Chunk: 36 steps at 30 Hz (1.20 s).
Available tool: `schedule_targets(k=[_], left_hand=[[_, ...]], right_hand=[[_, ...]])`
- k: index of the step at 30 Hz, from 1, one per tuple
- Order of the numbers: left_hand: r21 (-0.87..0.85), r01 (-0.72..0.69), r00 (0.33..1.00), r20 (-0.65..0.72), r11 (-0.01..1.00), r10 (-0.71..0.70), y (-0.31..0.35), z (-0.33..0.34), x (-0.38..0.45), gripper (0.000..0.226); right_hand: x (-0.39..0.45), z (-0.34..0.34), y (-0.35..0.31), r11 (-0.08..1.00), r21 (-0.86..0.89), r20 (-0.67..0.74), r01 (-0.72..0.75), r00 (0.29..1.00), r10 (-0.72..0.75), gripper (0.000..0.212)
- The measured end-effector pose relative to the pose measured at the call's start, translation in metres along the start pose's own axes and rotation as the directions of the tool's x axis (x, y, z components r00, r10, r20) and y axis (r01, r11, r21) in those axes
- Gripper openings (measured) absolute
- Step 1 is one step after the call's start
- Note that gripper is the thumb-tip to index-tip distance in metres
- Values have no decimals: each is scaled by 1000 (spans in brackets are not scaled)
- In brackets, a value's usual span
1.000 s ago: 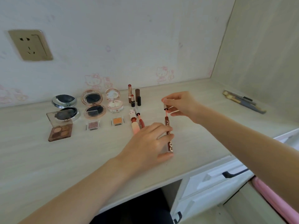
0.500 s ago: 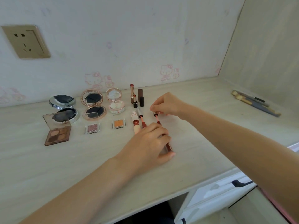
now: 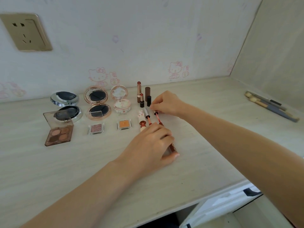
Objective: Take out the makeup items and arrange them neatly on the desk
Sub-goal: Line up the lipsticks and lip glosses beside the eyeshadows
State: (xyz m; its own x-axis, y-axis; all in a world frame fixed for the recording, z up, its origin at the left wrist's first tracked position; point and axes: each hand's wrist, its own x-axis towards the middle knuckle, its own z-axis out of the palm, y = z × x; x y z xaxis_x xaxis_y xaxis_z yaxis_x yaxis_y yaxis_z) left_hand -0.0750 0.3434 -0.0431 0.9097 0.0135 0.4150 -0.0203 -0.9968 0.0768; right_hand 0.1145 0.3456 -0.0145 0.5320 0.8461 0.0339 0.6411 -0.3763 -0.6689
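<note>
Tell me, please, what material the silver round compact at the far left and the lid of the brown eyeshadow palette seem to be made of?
Silver compact: probably polished metal or chromed plastic, since its rim gives bright mirror-like reflections; the look cannot settle which. Eyeshadow palette lid: clear, brown-tinted hard plastic, apparently, because the compact behind shows through it and its edges look rigid and glossy.

No lettering can be read here. A faint line of print sits on the desk-side base of the clear floral compact, too small and blurred to make out. The wall sticker shows only pink cartoon cat figures, with no words, and the wall socket bears no legible marking.
</note>
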Motion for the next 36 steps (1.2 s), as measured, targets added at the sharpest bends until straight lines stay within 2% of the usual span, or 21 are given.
schedule_targets(k=[11,22,26,30,36], left_hand=[[-39,2,998,-55,999,-5,-3,3,-3,38],[-112,34,999,-26,993,-37,-4,2,-5,42],[-115,34,999,-26,993,-37,-5,4,-5,46],[-140,38,998,-46,989,-45,-4,6,-4,46],[-191,77,992,-86,979,-95,-5,4,9,27]], right_hand=[[2,6,2,997,-78,-2,24,1000,-24,18],[-9,-3,1,997,-74,32,20,999,-18,22],[-21,-14,4,981,-184,57,69,997,-59,33],[-40,-24,12,962,-253,47,103,994,-94,33],[-80,-43,33,902,-408,39,142,990,-139,37]])
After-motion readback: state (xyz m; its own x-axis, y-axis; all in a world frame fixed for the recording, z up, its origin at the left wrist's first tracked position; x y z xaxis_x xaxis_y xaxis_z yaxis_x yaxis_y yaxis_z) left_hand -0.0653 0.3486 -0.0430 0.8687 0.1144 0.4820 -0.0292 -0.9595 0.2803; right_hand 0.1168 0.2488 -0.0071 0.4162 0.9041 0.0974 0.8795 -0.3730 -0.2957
